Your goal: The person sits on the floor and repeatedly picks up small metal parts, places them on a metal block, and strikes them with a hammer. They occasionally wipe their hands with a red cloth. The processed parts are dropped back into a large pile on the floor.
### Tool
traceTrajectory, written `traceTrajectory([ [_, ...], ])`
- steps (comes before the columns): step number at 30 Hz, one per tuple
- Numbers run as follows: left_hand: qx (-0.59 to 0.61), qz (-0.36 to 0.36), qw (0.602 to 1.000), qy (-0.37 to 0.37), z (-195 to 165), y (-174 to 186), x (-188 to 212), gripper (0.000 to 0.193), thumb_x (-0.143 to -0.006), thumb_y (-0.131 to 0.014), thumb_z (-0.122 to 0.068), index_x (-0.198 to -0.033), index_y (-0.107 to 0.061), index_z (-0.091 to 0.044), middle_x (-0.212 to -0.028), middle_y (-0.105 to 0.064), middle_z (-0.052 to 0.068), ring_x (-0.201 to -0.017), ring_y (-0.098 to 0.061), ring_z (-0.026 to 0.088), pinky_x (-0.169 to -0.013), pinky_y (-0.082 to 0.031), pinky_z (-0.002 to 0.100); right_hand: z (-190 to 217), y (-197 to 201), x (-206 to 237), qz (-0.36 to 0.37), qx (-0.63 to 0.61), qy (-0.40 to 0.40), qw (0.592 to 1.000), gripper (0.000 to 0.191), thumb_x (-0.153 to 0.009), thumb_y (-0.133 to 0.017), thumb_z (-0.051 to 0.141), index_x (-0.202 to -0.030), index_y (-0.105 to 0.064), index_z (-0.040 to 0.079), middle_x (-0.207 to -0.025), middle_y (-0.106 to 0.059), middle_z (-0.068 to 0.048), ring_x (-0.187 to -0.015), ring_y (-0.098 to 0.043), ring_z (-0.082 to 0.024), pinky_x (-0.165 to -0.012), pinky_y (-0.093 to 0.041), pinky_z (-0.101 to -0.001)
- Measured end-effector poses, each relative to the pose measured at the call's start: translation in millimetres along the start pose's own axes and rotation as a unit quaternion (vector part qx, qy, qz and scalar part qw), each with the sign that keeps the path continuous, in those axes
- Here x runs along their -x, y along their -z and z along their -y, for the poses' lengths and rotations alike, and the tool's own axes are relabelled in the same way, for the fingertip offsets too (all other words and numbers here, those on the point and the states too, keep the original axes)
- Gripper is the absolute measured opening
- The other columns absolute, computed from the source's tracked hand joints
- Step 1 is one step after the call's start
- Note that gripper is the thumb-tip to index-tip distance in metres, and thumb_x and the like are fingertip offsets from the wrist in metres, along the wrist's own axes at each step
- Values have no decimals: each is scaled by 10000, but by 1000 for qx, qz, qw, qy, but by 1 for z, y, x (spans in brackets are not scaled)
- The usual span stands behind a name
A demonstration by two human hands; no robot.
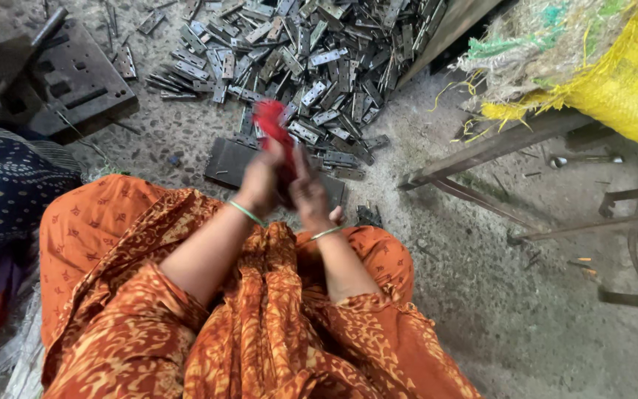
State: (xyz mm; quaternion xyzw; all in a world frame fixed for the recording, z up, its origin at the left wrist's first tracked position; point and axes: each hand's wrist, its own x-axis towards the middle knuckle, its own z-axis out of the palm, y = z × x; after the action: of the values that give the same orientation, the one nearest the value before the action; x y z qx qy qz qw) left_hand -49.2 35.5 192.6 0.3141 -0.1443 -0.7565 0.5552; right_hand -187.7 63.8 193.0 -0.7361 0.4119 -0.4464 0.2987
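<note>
A red cloth (pixel 272 125) is held up between both my hands above my lap. My left hand (pixel 261 179) grips its lower left side, and my right hand (pixel 309 191) presses against its right side with fingers pointing up. Both wrists carry thin green bangles. Beneath my hands lies a flat dark metal plate (pixel 229 162) on the floor. Beyond it spreads a big heap of several small grey metal hinges (pixel 311 59). My orange patterned clothing (pixel 260 325) fills the lower part of the view.
A heavy dark metal die block (pixel 68 77) sits at the upper left. Dark blue patterned cloth (pixel 1 185) lies at the left. A yellow woven sack (pixel 622 81) and rusty metal frame bars (pixel 496 144) stand at the right on the rough concrete floor.
</note>
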Motion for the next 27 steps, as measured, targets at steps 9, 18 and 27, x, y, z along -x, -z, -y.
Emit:
traceTrajectory([
  [9, -5, 249, 961, 119, 12, -35, 53, 1129, -823, -244, -903, -1640, -229, -125, -1679, -320, 110, -1554, -309, 292, -1261, -233, 482, -31, 17, -3, -205, 107, -4, 973, 205, -1087, -611, 177, -1260, -685, 96, -1192, -720, -86, -1114, -694, -271, -1044, -526, -380],
  [18, 13, 218, 976, 0, -6, -10, 38, 1130, -778, -282, -951, -1655, -120, -258, -1684, -310, 144, -1447, -366, 372, -1175, -323, 536, 26, -9, 2, -112, 156, 105, 976, 483, -1068, -642, 74, -1509, -580, 259, -1422, -628, -91, -1163, -736, -277, -951, -661, -375],
  [27, 47, 277, 960, 1, -10, 36, 5, 1027, -807, -568, -748, -1622, -206, -238, -1648, -301, 131, -1486, -380, 327, -1188, -398, 558, 101, -23, 23, 48, 65, 215, 973, 522, -1016, -713, 88, -1499, -515, 82, -1527, -534, -141, -1407, -570, -393, -1180, -503, -498],
])
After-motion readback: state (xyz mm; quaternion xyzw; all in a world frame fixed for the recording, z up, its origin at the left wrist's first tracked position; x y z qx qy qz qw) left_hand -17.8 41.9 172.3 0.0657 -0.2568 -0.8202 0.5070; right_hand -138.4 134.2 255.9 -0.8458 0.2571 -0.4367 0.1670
